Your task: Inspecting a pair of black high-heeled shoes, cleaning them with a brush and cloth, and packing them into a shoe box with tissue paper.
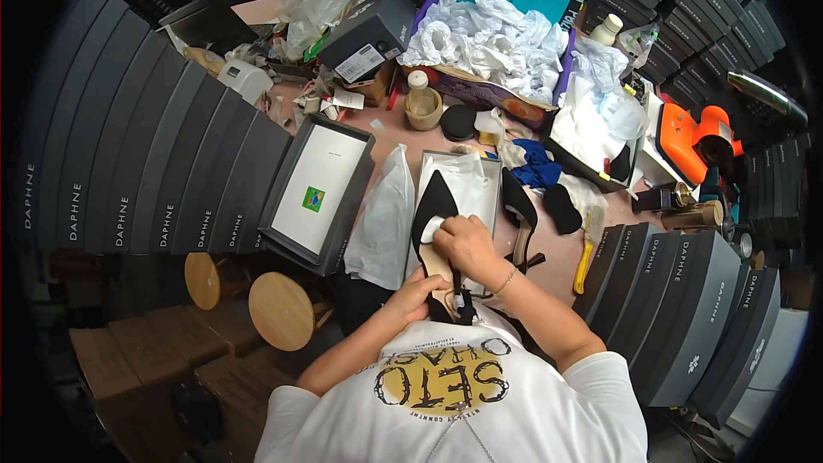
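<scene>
A black pointed high-heeled shoe [431,202] with a tan insole lies toe away from me, just in front of my chest. My left hand [418,293] grips its heel end from below. My right hand [465,243] presses a wad of white tissue paper [431,225] into the shoe's opening. The second black shoe [517,206] rests on its side just to the right, partly on an open shoe box [495,173] lined with white paper. A white dust bag [383,214] lies left of the held shoe.
An open box lid [290,187] with a small green sticker sits to the left. Stacks of dark shoe boxes [154,146] flank both sides [677,309]. Crumpled white paper [489,34], a small jar [422,103], a yellow-handled brush [585,259], an orange tool [694,137] and two round wooden stools [279,309] surround the pink worktop.
</scene>
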`<state>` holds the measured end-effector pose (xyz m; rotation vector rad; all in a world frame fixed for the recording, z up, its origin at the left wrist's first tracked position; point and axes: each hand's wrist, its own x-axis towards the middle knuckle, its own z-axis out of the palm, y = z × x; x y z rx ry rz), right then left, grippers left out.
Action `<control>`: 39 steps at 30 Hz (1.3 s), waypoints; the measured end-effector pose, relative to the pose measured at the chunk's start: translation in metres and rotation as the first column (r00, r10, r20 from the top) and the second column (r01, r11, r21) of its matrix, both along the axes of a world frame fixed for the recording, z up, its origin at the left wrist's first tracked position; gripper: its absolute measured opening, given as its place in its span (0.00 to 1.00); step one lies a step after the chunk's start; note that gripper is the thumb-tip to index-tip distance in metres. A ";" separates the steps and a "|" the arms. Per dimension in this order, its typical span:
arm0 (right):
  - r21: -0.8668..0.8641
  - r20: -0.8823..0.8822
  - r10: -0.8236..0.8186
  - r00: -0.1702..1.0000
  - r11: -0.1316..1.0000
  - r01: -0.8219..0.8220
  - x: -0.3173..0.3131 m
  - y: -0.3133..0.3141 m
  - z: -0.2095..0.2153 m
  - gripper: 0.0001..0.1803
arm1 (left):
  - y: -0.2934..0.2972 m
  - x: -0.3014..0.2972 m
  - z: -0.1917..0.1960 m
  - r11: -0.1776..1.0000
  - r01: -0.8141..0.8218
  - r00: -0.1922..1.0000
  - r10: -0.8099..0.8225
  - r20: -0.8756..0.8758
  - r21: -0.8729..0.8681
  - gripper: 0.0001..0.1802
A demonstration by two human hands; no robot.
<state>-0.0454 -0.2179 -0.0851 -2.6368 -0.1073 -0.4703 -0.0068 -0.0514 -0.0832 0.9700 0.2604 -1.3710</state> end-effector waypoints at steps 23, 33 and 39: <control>0.926 -0.148 -0.238 0.960 0.308 0.219 -0.073 0.002 0.048 0.16 | 0.006 -0.009 0.008 0.991 -0.027 1.000 0.029 0.008 -0.133 0.23; 0.271 -0.026 0.035 0.999 0.962 -0.027 -0.049 0.019 0.032 0.19 | 0.012 -0.022 0.008 0.996 -0.025 1.000 0.026 0.013 -0.089 0.16; -0.046 -0.203 -0.063 0.977 0.997 0.055 -0.049 0.005 0.024 0.12 | 0.002 -0.028 0.008 0.994 0.084 0.995 -0.088 -0.051 -0.074 0.12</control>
